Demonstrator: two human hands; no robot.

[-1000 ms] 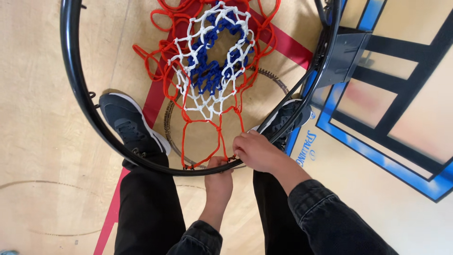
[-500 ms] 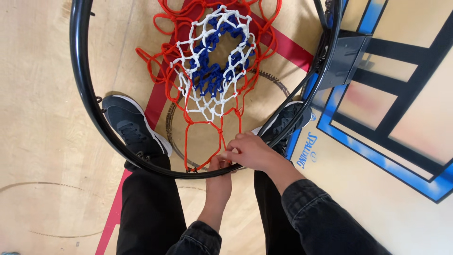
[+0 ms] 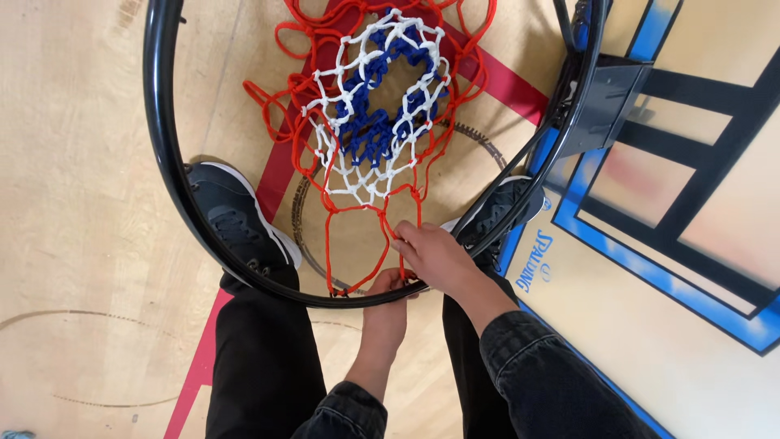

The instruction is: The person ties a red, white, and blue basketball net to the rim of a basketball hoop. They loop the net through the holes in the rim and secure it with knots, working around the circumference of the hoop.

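Observation:
I look down through a black basketball rim [image 3: 162, 171]. A red, white and blue net [image 3: 370, 122] hangs bunched inside it. My right hand [image 3: 435, 256] reaches over the near part of the rim and pinches a red net loop [image 3: 357, 244]. My left hand [image 3: 386, 305] comes up from under the rim at the same spot, fingers curled against the rim and the loop's lower end. Both arms wear dark denim sleeves.
The clear backboard [image 3: 691, 203] with blue and black lines fills the right side, joined by a black bracket [image 3: 605, 106]. Below are my dark trousers, two dark shoes [image 3: 231, 219], and a wooden gym floor [image 3: 81, 244] with red lines.
The view has shifted slightly, with the rim sliding right in frame. Both hands stay at the near rim, working the red loop; the right hand has closed in a little tighter.

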